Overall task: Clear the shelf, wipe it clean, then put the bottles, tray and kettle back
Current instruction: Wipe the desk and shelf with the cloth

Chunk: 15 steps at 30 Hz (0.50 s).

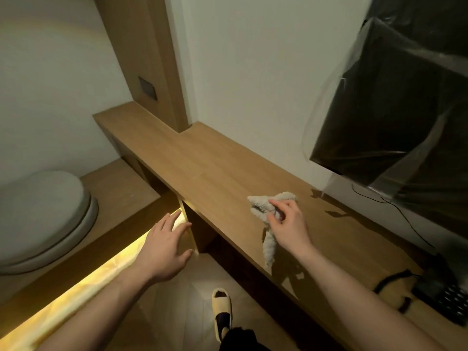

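Note:
A long wooden shelf [197,158] runs from the back left to the front right along a white wall. My right hand [286,224] pinches a crumpled grey cloth [263,206] above the shelf, and one end of the cloth [269,252] hangs down near the shelf's front edge. Left of the shelf's front edge, my left hand [166,247] hovers with straight, spread fingers and holds nothing. No bottles, tray or kettle are in view.
A black screen wrapped in clear plastic [395,107] hangs on the wall at the right, with a thin cable below it. A dark telephone [445,297] sits at the shelf's right end. A grey round cushion [43,219] lies on a lit wooden platform at the left. My slippered foot [222,310] stands on the floor.

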Available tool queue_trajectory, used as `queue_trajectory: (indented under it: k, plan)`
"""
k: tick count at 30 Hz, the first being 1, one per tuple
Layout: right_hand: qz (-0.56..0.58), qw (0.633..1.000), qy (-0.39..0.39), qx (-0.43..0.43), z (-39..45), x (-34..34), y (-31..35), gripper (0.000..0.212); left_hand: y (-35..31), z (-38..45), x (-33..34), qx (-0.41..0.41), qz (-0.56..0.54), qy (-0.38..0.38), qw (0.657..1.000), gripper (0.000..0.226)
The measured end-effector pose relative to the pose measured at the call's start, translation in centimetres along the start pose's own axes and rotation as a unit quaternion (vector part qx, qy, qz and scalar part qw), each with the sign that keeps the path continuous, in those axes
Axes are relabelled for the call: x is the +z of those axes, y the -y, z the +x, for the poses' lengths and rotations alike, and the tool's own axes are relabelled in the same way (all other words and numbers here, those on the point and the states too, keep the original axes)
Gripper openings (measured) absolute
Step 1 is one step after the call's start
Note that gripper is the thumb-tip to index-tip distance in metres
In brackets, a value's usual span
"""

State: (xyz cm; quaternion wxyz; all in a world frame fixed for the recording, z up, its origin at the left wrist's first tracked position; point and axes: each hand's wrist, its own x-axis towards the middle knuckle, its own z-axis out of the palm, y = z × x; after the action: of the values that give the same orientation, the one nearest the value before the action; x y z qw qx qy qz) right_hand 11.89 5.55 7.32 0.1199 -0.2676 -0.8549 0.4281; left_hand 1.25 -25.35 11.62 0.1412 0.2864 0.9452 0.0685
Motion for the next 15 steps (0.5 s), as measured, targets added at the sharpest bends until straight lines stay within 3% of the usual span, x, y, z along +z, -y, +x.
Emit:
queue_trajectory:
  k: [3,11,15]
  plan:
    - [-0.110,0.988,0.109,0.026,3.7,5.0,-2.2,0.057,2.6,3.6,-0.8,-0.003,0.011,0.012,1.000,0.070]
    - [-0.233,0.944,0.168,0.162,9.7,15.0,-5.9,0.082,10.5,14.1,-2.3,-0.052,0.020,0.063,0.996,0.068]
    - [-0.245,0.898,0.201,0.306,12.9,19.1,-5.7,0.083,14.0,18.3,-3.1,-0.075,0.014,0.073,0.994,0.069]
